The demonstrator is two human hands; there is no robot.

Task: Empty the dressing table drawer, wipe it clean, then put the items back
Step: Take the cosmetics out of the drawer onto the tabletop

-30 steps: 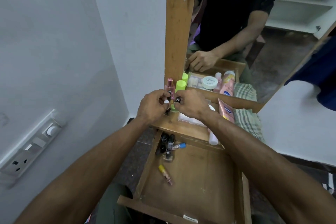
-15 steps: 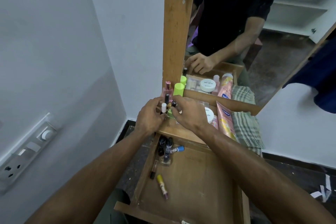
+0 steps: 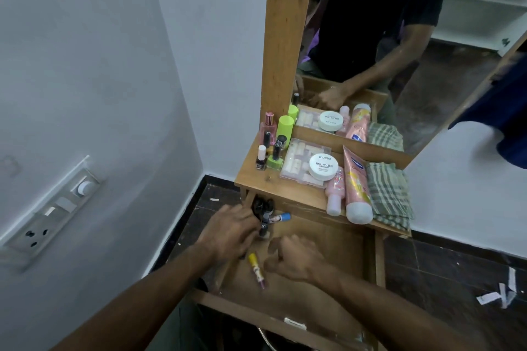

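The open wooden drawer [image 3: 319, 273] sticks out below the dressing table top [image 3: 288, 191], and both hands are down inside it. The left hand [image 3: 228, 232] sits at the back left corner with its fingers against a cluster of small dark bottles [image 3: 263, 209]; whether it grips one I cannot tell. A blue-capped tube [image 3: 281, 218] lies just beside that cluster. The right hand [image 3: 296, 258] hovers mid-drawer, fingers loosely curled, holding nothing visible. Between the hands lies a yellow-capped tube [image 3: 256, 271] on the drawer floor. The right half of the drawer is bare wood, with open room up to its right wall. Up on the table top: a white round nail polish remover tub [image 3: 323, 167], a pink lotion tube [image 3: 356, 188], and a green checked cloth [image 3: 389, 194] at the right edge. Nail polish bottles [image 3: 269, 155] crowd the left back corner by the mirror frame [image 3: 285, 37].
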